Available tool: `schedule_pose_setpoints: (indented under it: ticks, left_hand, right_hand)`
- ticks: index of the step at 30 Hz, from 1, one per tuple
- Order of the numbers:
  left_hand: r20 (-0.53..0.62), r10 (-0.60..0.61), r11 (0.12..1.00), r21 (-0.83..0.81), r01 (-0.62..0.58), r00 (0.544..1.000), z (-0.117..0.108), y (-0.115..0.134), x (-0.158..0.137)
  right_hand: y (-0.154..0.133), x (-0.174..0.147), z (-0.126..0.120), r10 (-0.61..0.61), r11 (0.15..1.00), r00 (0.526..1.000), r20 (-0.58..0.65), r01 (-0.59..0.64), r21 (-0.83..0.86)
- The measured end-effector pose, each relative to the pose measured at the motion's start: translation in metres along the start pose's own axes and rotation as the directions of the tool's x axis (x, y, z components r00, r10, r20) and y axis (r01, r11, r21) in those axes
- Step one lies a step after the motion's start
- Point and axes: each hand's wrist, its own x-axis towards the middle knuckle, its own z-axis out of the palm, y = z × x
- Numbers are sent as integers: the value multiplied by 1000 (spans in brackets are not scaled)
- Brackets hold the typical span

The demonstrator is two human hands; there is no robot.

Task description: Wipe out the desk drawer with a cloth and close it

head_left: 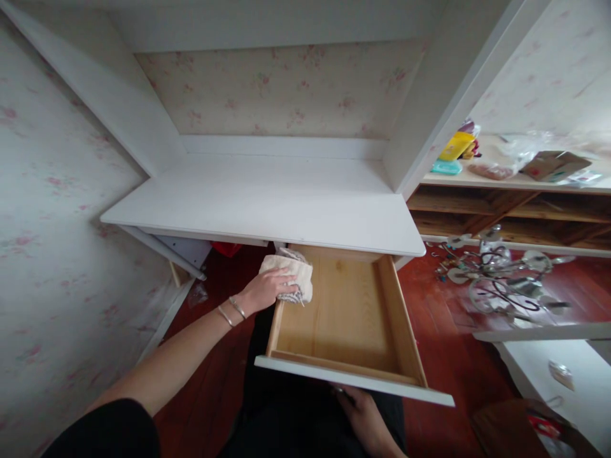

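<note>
My left hand (272, 286), with bracelets on its wrist, is closed over a folded pale cloth (300, 272). The cloth lies against the left side wall of a pulled-out wooden drawer (344, 312), near its back corner. Part of the cloth hangs over that wall's top edge. Below the drawer's white front panel (353, 380), my right hand (363, 412) is closed at what looks like the drawer handle; the panel and the fingers partly hide it. Bare wood shows inside the drawer.
A white desk top (267, 191) with upright side panels stands above the drawer. Flowered wallpaper (48, 210) borders the left. At right, a chandelier (510, 273) lies on the red wooden floor (443, 331), before a shelf unit (506, 207) bearing bags and a cardboard box (556, 165).
</note>
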Motion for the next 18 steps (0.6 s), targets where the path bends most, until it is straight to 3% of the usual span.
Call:
schedule_pose_setpoints:
  ticks: [6,10,14,18]
  left_hand:
    - [30,-75,994,-77,78,997,-12,68,-72]
    - [-114,-192,981,10,195,975,-34,94,-103]
    - [-289,-247,945,141,296,925,-52,111,-119]
    - [-296,-320,908,174,381,900,-37,136,-114]
  right_hand:
    - [10,7,1,-16,1000,1000,2,16,-8]
    - [5,11,-2,-35,999,999,25,35,7]
    - [4,19,0,-50,997,999,-1,50,59]
    - [0,28,2,-30,994,997,-65,37,107]
